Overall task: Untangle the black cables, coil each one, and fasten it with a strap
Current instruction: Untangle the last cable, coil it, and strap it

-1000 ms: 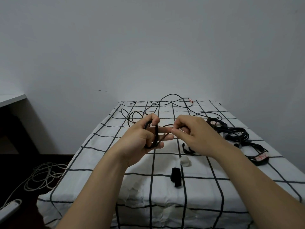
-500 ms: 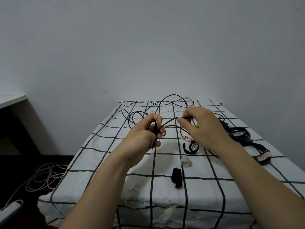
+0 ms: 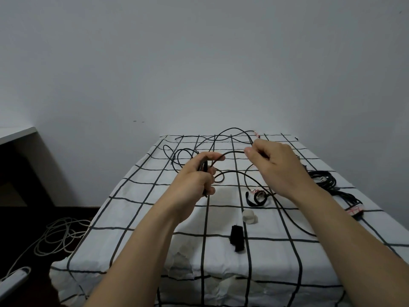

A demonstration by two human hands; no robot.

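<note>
While left hand point(image 3: 193, 180) grips black cable point(image 3: 232, 151) coiled upright, right hand point(image 3: 274, 165) pinches its sideways arc

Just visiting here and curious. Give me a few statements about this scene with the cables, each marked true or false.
1. The left hand grips loops of the black cable. True.
2. The right hand lies flat on the checked cloth. False: it pinches the black cable.
3. A white cable lies on the floor at the left. True.
4. The bundled cable lies to the left of both hands. False: it lies to their right.
</note>
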